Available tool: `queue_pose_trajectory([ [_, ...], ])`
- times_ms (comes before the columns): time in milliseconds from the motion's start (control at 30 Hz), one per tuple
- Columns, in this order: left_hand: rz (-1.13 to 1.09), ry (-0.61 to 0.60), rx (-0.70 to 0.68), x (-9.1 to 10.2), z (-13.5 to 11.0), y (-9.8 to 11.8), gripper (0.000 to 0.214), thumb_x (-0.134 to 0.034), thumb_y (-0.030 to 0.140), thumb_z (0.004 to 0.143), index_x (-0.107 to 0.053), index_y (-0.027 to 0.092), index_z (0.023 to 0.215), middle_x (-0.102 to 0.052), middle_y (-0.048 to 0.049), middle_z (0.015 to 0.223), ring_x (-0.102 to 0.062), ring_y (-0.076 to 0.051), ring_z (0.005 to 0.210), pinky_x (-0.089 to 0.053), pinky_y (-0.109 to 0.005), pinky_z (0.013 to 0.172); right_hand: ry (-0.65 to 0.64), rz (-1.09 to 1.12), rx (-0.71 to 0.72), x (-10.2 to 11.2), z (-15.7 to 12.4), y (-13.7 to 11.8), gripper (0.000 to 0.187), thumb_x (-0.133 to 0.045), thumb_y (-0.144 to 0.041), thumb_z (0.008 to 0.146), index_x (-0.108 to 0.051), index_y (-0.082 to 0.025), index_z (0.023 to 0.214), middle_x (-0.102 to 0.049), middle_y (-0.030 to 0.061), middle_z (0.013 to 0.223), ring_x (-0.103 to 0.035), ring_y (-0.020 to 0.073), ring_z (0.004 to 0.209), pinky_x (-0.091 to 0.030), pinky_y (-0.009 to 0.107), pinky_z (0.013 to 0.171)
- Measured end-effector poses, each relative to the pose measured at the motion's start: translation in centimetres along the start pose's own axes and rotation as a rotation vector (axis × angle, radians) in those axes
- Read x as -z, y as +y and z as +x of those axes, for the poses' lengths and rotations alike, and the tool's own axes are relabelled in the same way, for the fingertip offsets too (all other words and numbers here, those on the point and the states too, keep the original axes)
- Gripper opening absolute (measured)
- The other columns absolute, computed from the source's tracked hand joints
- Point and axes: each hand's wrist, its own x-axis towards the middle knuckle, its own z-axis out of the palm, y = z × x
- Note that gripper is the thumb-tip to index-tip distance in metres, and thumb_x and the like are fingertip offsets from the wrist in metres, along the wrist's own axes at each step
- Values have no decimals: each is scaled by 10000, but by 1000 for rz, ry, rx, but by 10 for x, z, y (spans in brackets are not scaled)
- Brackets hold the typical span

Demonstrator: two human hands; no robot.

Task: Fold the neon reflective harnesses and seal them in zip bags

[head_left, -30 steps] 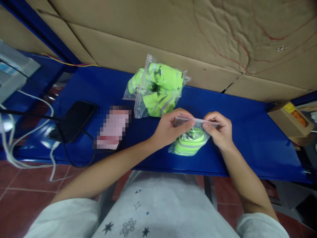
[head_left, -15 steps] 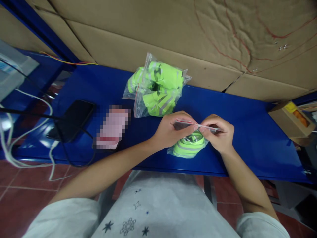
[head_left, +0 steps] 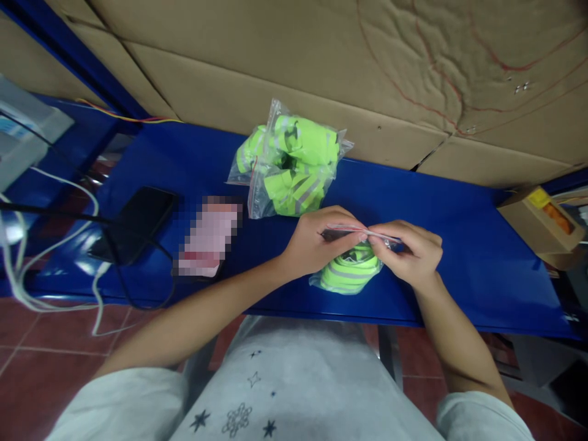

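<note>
Between my hands a clear zip bag (head_left: 351, 275) rests near the table's front edge, holding a rolled neon-yellow cloth item with grey reflective stripes. My left hand (head_left: 324, 240) pinches the red-lined top edge of the bag between thumb and fingers. On the same edge, close beside the left thumb, my right hand (head_left: 407, 250) grips with its thumb and fingers. The two thumb tips nearly meet at the middle of the strip. Whether the seal is closed along its whole length I cannot tell.
Several similar filled zip bags (head_left: 298, 165) are heaped behind my hands. To the left lie a phone with a blurred screen (head_left: 209, 236), a black device (head_left: 138, 220) and loose cables (head_left: 96, 208). A small cardboard box (head_left: 528, 223) stands at the right, and a cardboard wall (head_left: 275, 67) rises behind the blue table (head_left: 459, 245).
My right hand has shifted slightly right and down, its fingers changing position along the bag's top edge. The left hand keeps its pinch almost in place.
</note>
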Motion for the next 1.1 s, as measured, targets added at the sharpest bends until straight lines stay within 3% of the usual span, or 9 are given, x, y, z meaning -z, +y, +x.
queue_pose_trajectory([
  [367, 69, 1, -49, -1, -4, -2, 66, -769, 226, 889, -786, 162, 896, -766, -54, 870, -713, -118, 801, -563, -228, 737, -49, 37, -24, 0, 1, -4, 108, -751, -138, 874, -746, -236, 920, -783, -15, 808, -712, 111, 641, -563, 213, 604],
  [500, 6, 11, 51, 1, 0, -4, 102, -758, 268, 908, -800, 175, 919, -776, -55, 902, -723, -124, 835, -565, -231, 753, -113, 61, -124, 10, 3, 3, 110, -760, -180, 893, -775, -244, 982, -803, -1, 885, -733, 123, 702, -575, 223, 640],
  [600, -76, -61, 155, 4, 4, -6, 166, -721, 312, 940, -811, 180, 986, -798, -69, 977, -739, -138, 882, -569, -234, 777, -151, 86, -202, 19, 5, 15, 84, -781, -222, 890, -792, -255, 966, -813, -4, 902, -750, 131, 732, -585, 223, 673],
  [700, -113, -166, 245, 7, 5, -8, 232, -681, 351, 969, -818, 175, 1032, -814, -72, 1014, -754, -158, 910, -570, -239, 799, -174, 121, -285, 23, 4, 25, 28, -783, -265, 895, -798, -251, 913, -797, -16, 790, -734, 128, 646, -569, 213, 614],
  [800, -109, -179, 299, 8, 4, -10, 277, -678, 395, 966, -826, 166, 1017, -822, -66, 999, -756, -171, 902, -567, -243, 795, -214, 190, -348, 23, 2, 28, 68, -771, -301, 907, -795, -239, 890, -762, -23, 682, -688, 117, 534, -535, 206, 529],
  [900, -118, -190, 339, 7, 1, -11, 331, -657, 443, 973, -826, 165, 1035, -824, -65, 1002, -756, -180, 891, -568, -253, 786, -235, 233, -400, 23, 0, 30, 106, -771, -340, 908, -805, -239, 905, -775, -9, 713, -696, 124, 543, -540, 212, 530],
  [1000, -102, -224, 334, 6, 0, -12, 413, -579, 479, 1011, -791, 163, 1171, -792, -88, 1194, -747, -213, 1077, -567, -284, 932, -247, 283, -479, 26, 0, 37, 171, -779, -404, 894, -821, -242, 929, -789, 8, 753, -717, 141, 593, -563, 231, 574],
  [1100, -32, -280, 293, 6, -1, -14, 501, -471, 496, 1054, -706, 157, 1338, -721, -109, 1353, -707, -230, 1209, -535, -310, 1037, -353, 375, -598, 32, 2, 51, 295, -788, -509, 860, -827, -235, 963, -799, 29, 806, -731, 164, 650, -584, 259, 618],
])
